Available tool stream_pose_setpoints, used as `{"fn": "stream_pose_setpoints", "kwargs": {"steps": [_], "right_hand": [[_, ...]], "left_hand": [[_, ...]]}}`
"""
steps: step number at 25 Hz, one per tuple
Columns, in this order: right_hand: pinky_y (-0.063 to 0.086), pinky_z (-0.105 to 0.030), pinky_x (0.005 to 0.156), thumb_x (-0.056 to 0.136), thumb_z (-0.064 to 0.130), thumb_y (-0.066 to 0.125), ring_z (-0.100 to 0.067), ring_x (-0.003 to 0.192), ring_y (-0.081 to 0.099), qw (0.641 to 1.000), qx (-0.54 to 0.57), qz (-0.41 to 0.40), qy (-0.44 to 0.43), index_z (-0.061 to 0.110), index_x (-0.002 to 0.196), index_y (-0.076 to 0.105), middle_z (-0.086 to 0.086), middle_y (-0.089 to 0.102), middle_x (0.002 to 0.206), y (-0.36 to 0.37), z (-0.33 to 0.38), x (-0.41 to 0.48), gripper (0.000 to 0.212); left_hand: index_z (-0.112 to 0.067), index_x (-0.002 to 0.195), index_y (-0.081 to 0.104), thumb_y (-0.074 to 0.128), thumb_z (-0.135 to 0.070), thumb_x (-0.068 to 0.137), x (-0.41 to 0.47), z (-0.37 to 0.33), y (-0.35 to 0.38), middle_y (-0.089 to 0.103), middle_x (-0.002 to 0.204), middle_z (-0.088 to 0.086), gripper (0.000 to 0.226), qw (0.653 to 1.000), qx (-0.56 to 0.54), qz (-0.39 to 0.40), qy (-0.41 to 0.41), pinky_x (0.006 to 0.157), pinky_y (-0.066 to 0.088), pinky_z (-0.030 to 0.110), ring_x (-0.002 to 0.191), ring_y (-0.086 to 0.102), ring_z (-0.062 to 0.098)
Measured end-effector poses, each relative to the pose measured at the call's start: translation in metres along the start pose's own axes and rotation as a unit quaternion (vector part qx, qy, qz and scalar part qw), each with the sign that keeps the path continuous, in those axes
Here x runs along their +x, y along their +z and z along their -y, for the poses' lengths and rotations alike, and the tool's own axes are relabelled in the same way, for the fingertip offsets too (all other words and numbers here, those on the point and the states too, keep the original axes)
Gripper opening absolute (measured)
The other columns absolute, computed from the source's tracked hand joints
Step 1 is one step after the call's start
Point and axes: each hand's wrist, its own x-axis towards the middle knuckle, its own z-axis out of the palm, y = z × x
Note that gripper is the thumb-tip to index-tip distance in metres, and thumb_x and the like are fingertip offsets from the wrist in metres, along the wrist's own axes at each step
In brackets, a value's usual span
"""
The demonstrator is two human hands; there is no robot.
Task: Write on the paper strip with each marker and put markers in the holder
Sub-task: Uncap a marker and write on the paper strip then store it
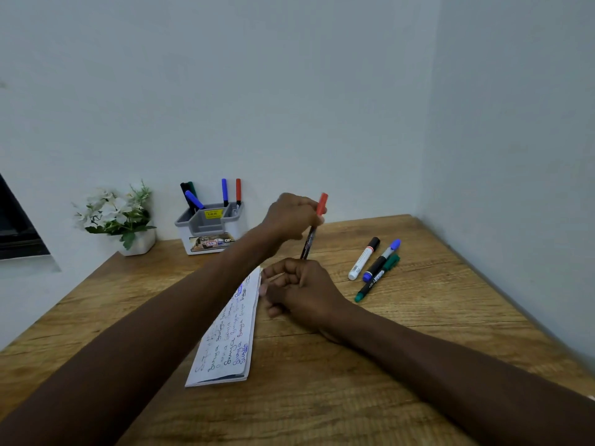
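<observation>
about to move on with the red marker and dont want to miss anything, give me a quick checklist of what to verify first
1. Red marker gripped: ok, the left hand holds the cap end and the right hand holds the lower barrel.
2. Cap seated or pulled free: cannot tell, the left hand hides the join.
3. Paper strip in reach: ok, it lies flat on the table beside the right hand.
4. Holder has room: ok, its front compartments show no markers.
5. Three loose markers clear of the arms: ok, they lie to the right.
</observation>
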Motion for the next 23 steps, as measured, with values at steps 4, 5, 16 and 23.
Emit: {"fn": "stream_pose_setpoints", "kwargs": {"steps": [4, 5, 16, 23], "right_hand": [[0.062, -0.034, 0.058, 0.087, 0.024, 0.077, -0.024, 0.063, 0.069, 0.997, 0.077, -0.024, 0.018, 0.002, 0.11, 0.066, -0.019, 0.076, 0.086, -0.001, 0.007, -0.002, 0.033], [0.061, -0.036, 0.057, 0.087, 0.028, 0.077, -0.024, 0.063, 0.067, 0.995, 0.095, -0.024, 0.014, -0.002, 0.109, 0.065, -0.019, 0.073, 0.083, -0.001, 0.007, -0.003, 0.039], [0.029, -0.019, 0.038, 0.086, 0.066, 0.056, -0.014, 0.033, 0.033, 0.996, 0.042, -0.076, -0.005, 0.011, 0.044, 0.047, -0.008, 0.041, 0.043, 0.004, 0.02, -0.013, 0.07], [0.032, -0.024, 0.043, 0.092, 0.067, 0.045, -0.013, 0.037, 0.036, 0.999, -0.039, -0.031, 0.012, 0.009, 0.049, 0.05, -0.005, 0.039, 0.044, 0.01, 0.016, -0.01, 0.072]], "left_hand": [[-0.002, 0.102, 0.071, 0.067, -0.003, 0.087, -0.045, 0.025, -0.033, 0.071, 0.091, 0.009, 0.015, 0.95, -0.294, -0.013, -0.105, 0.059, 0.056, 0.024, 0.074, 0.066, 0.017], [0.001, 0.099, 0.069, 0.066, -0.001, 0.087, -0.056, 0.034, -0.039, 0.069, 0.086, 0.011, 0.013, 0.938, -0.328, 0.0, -0.115, 0.059, 0.057, 0.023, 0.071, 0.066, 0.017], [-0.02, 0.092, 0.067, 0.044, -0.008, 0.106, -0.122, 0.071, -0.049, 0.066, 0.076, -0.008, 0.029, 0.988, -0.008, 0.112, 0.11, 0.062, 0.047, 0.022, 0.068, 0.058, 0.006], [-0.036, 0.081, 0.053, 0.04, -0.034, 0.101, -0.131, 0.073, -0.05, 0.054, 0.066, -0.017, 0.024, 0.945, 0.196, 0.021, 0.262, 0.06, 0.038, 0.028, 0.064, 0.054, 0.004]]}}
